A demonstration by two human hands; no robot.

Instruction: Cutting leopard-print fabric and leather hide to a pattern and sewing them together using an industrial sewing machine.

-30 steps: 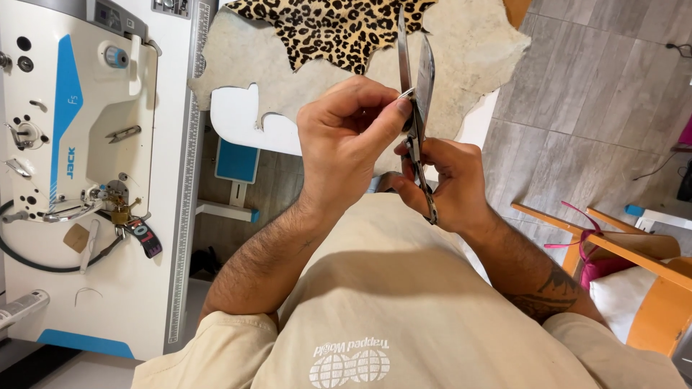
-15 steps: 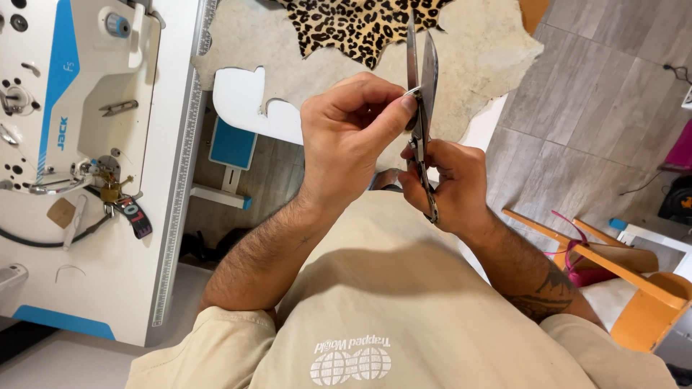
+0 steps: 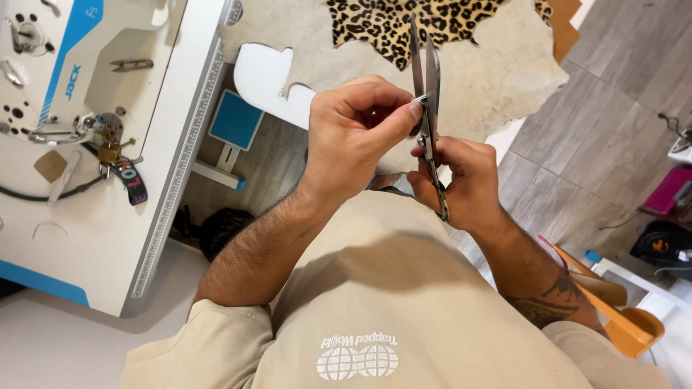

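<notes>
My right hand (image 3: pixel 461 180) grips the handles of a pair of long metal scissors (image 3: pixel 427 79), blades pointing away from me and slightly parted. My left hand (image 3: pixel 357 133) is raised in front of my chest, its thumb and forefinger pinched on something small and metallic right against the blades near the pivot; what it pinches is too small to identify. Both hands are held in the air above my beige shirt, close together and touching the scissors.
A white and blue sewing machine (image 3: pixel 65 94) sits on a white table (image 3: pixel 180 173) at the left. A leopard-print hide (image 3: pixel 411 25) lies on a pale hide (image 3: pixel 497 86) ahead. Grey wood-look floor and an orange chair frame (image 3: pixel 620 317) are at the right.
The view has shifted slightly, so the sewing machine sits further left. Both hands keep the same grip on the scissors, with the left fingers still pinched at the blades.
</notes>
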